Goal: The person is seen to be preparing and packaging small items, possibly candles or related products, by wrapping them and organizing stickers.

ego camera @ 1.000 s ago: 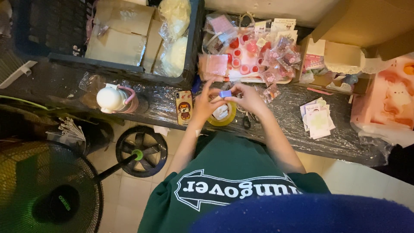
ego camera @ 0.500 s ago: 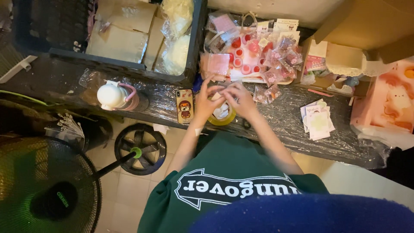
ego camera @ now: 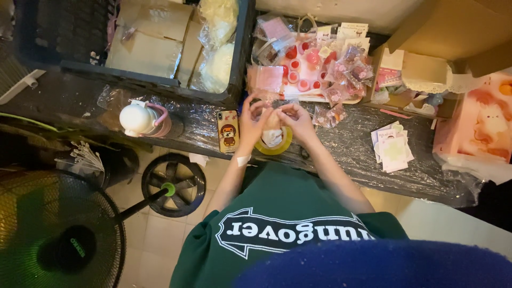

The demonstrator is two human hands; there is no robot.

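Observation:
My left hand (ego camera: 252, 121) and my right hand (ego camera: 296, 120) meet over the black, film-covered bench (ego camera: 346, 154). Their fingertips pinch a small pale item (ego camera: 272, 120) between them; its exact kind is too small to tell. Directly under the hands lies a yellow tape roll (ego camera: 274, 143). A phone with a cartoon case (ego camera: 228, 131) rests flat just left of my left hand. My green shirt fills the lower middle of the view.
A tray of pink and red trinkets in small bags (ego camera: 314, 69) sits behind the hands. A black crate with cardboard boxes (ego camera: 144, 48) stands back left, a white bottle with a pink handle (ego camera: 141, 120) left, cards (ego camera: 393, 150) and a pink box (ego camera: 485, 122) right. A fan (ego camera: 58, 234) stands on the floor.
A small blue piece shown between my fingertips a second ago is out of sight now. My hands have drawn closer together and slightly left over the tape roll.

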